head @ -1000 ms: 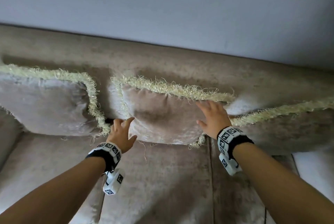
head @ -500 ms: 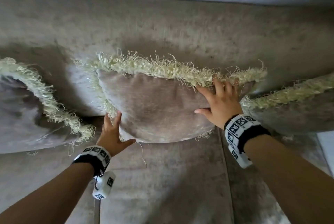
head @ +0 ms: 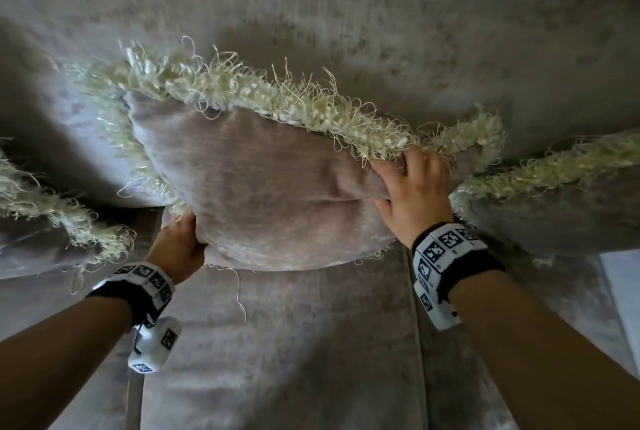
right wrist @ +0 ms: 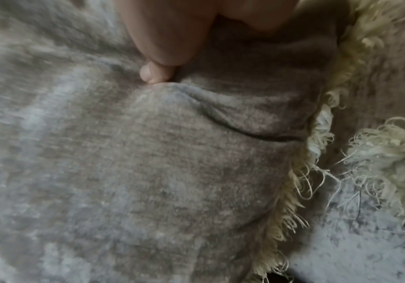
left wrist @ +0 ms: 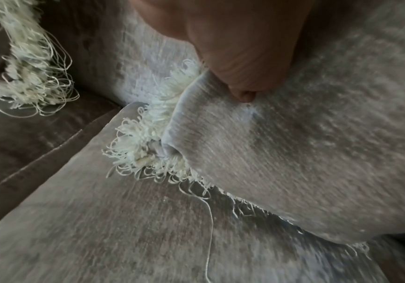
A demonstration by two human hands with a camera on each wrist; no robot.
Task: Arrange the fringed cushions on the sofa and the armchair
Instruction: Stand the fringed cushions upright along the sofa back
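A taupe velvet cushion with cream fringe [head: 270, 187] leans against the sofa back [head: 346, 13], its lower edge on the seat. My left hand [head: 180, 242] grips its lower left corner, the thumb [left wrist: 242, 92] pressed into the fabric beside the fringe. At the upper right corner my right hand [head: 412, 187] grips the cushion, fingers curled over the fringed top edge and the thumb [right wrist: 157, 74] dug into the velvet [right wrist: 172, 172]. Two more fringed cushions flank it: one at the left [head: 41, 214], one at the right [head: 561, 207].
The sofa seat [head: 294, 343] stretches toward me, with a seam between seat cushions [head: 415, 325] under my right wrist. A pale surface [head: 623, 291] shows at the far right edge beyond the sofa.
The view has closed in on the sofa. My right hand went from lying flat on the cushion to gripping its top right corner; my left hand closed on the lower left corner.
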